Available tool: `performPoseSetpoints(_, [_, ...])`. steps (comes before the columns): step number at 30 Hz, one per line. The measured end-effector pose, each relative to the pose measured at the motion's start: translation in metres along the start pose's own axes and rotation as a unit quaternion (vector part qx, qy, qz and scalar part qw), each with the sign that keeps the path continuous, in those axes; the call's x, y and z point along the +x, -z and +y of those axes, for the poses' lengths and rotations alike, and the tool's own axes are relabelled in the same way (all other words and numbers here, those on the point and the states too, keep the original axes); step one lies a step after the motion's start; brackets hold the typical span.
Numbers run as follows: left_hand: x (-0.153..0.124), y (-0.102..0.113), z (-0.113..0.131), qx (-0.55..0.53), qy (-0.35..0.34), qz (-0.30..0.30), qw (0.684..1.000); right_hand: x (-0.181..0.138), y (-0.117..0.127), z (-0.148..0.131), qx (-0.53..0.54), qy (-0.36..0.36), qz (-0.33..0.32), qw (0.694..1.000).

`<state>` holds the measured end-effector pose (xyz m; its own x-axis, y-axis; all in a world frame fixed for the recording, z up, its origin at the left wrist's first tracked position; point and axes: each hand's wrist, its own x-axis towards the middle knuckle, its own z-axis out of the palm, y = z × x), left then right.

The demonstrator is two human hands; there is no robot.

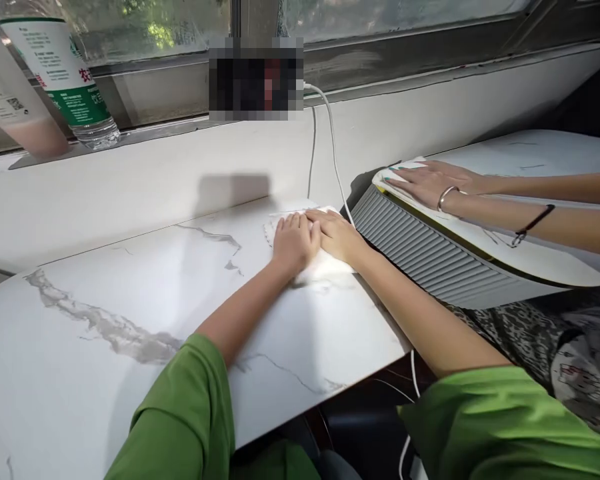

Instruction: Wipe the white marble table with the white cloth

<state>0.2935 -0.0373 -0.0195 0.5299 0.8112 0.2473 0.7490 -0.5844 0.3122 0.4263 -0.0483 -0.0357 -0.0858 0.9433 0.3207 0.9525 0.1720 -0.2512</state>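
Note:
A white cloth lies on the white marble-patterned table, near its far right corner. On top of it my left hand rests flat, fingers pointing away from me. Beside it my right hand also presses flat on the cloth, its fingertips close to the left hand's. Both hands have their fingers stretched out and grip nothing. Parts of the cloth are hidden under my palms and fingers.
At right, another person's hands lie on a white cloth on a second table with a ribbed side. A water bottle and a pinkish container stand on the sill. A white cable hangs behind my hands.

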Motion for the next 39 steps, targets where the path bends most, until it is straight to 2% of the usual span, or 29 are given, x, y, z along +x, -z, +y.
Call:
performPoseSetpoints(4, [0.046, 0.002, -0.035, -0.012, 0.01, -0.022, 1.0, 0.056, -0.014, 0.001, 0.006, -0.003, 0.004, 1.0])
performPoseSetpoints(7, [0.069, 0.001, -0.05, -0.018, 0.017, -0.018, 1.0, 0.084, -0.022, 0.005, 0.005, 0.001, 0.012, 1.0])
performPoseSetpoints(10, [0.078, -0.001, -0.055, -0.023, 0.025, -0.019, 0.999, 0.095, -0.027, 0.009, -0.001, 0.003, 0.017, 1.0])
performPoseSetpoints(14, [0.066, 0.001, -0.052, -0.025, 0.036, -0.031, 0.999, 0.088, -0.027, 0.005, 0.004, 0.0, 0.028, 1.0])
performPoseSetpoints(19, [0.03, 0.01, -0.048, -0.026, 0.053, -0.049, 0.997, 0.055, -0.021, -0.022, 0.011, -0.001, 0.02, 1.0])
performPoseSetpoints(24, [-0.014, 0.026, -0.045, -0.031, 0.006, -0.09, 0.995, 0.007, -0.012, -0.059, 0.017, -0.062, 0.028, 0.998])
performPoseSetpoints(29, [-0.079, 0.046, -0.039, -0.021, -0.007, -0.101, 0.995, -0.046, -0.004, -0.103, 0.057, -0.101, -0.004, 0.993])
performPoseSetpoints(32, [-0.125, 0.063, -0.041, -0.018, -0.023, -0.109, 0.994, -0.077, -0.002, -0.134, 0.129, -0.132, -0.012, 0.983])
performPoseSetpoints(36, [-0.177, 0.086, -0.053, -0.003, -0.02, -0.124, 0.992, -0.111, 0.004, -0.166, 0.312, -0.11, -0.017, 0.943])
performPoseSetpoints(37, [-0.186, 0.091, -0.055, 0.002, -0.018, -0.128, 0.992, -0.116, 0.006, -0.17, 0.336, -0.096, -0.027, 0.937])
performPoseSetpoints(39, [-0.197, 0.098, -0.058, 0.006, -0.014, -0.138, 0.99, -0.124, 0.011, -0.174, 0.319, -0.054, -0.071, 0.943])
